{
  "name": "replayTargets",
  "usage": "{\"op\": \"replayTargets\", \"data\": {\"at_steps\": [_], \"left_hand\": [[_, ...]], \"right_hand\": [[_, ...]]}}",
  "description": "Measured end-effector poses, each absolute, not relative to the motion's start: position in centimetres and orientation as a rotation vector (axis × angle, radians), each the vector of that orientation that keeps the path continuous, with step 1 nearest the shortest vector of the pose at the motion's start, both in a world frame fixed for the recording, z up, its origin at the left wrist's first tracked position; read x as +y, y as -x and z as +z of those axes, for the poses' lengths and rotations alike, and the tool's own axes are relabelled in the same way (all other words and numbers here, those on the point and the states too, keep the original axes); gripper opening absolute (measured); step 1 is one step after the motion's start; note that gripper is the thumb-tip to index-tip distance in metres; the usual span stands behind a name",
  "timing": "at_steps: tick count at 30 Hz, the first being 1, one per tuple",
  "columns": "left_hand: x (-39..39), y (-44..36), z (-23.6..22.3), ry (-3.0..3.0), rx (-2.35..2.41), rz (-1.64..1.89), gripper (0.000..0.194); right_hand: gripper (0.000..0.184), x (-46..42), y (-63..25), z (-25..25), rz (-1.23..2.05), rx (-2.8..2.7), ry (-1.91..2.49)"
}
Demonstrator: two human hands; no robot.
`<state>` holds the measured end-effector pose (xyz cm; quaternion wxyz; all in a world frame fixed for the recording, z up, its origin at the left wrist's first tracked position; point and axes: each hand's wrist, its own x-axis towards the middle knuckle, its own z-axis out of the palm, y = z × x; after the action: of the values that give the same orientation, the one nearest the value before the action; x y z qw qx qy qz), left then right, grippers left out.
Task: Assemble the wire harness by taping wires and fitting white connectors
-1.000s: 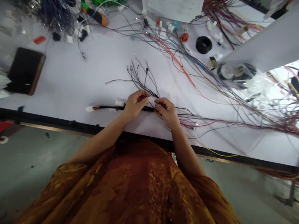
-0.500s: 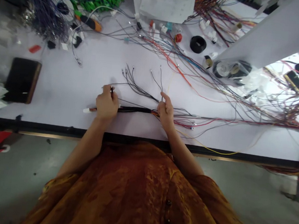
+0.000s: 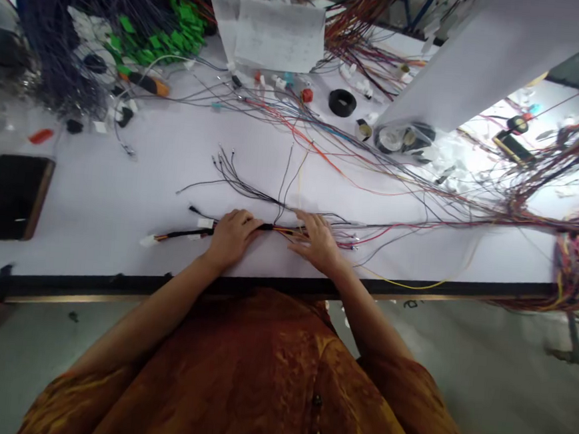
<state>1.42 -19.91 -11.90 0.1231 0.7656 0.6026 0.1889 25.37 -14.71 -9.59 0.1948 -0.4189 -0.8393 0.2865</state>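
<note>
A wire harness (image 3: 188, 233), sleeved in black with a white connector (image 3: 148, 240) at its left end, lies along the front of the table. My left hand (image 3: 231, 240) is closed over its black sleeve, thumb and fingers around it. To the right, my right hand (image 3: 320, 244) rests with fingers apart over the loose red, orange and black wires coming out of the sleeve. Black wires (image 3: 244, 185) with metal terminals fan out beyond my hands. One black wire end with a dark tip (image 3: 194, 209) lies just left of my left hand.
A dark phone (image 3: 13, 196) lies at the left. Farther back are a screwdriver (image 3: 149, 84), a black tape roll (image 3: 342, 103), paper sheets (image 3: 280, 36) and green-tagged wires (image 3: 184, 28). Long loose wires (image 3: 451, 201) run right, beneath a white post (image 3: 456, 69). The table's black edge (image 3: 88, 284) is close to me.
My left hand first drew a dark-tipped black wire leftward, then let it go and returned to the sleeve. My right hand opened from a pinch and lowered onto the wires. The view shifted.
</note>
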Motion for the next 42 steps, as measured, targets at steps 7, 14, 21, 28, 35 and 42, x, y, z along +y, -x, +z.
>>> {"op": "replayTargets", "data": {"at_steps": [7,14,21,28,35,42], "left_hand": [[-19.7,-0.5,-11.9,-2.333,1.69,0.482,0.035],[-19.8,1.3,-11.9,-2.422,1.591,0.272,0.04],[-20.8,0.4,-10.7,-2.292,1.74,0.25,0.04],[-20.3,-3.7,-11.1,-2.386,1.67,0.49,0.035],[-19.8,-3.7,-12.5,-2.346,1.63,0.713,0.028],[-20.3,-4.2,-12.9,-2.417,1.688,0.622,0.026]], "right_hand": [[0.016,-14.4,-26.7,-9.5,0.527,-2.567,1.308],[0.027,-14.0,-27.3,-10.3,0.359,-2.72,1.218],[0.033,-15.3,-29.4,-11.3,0.597,-2.455,1.044],[0.025,-10.3,-29.6,-9.8,0.619,-2.321,1.41],[0.01,-8.7,-29.6,-9.6,0.717,-2.307,1.61],[0.016,-8.8,-30.7,-8.9,0.796,-2.223,1.381]]}}
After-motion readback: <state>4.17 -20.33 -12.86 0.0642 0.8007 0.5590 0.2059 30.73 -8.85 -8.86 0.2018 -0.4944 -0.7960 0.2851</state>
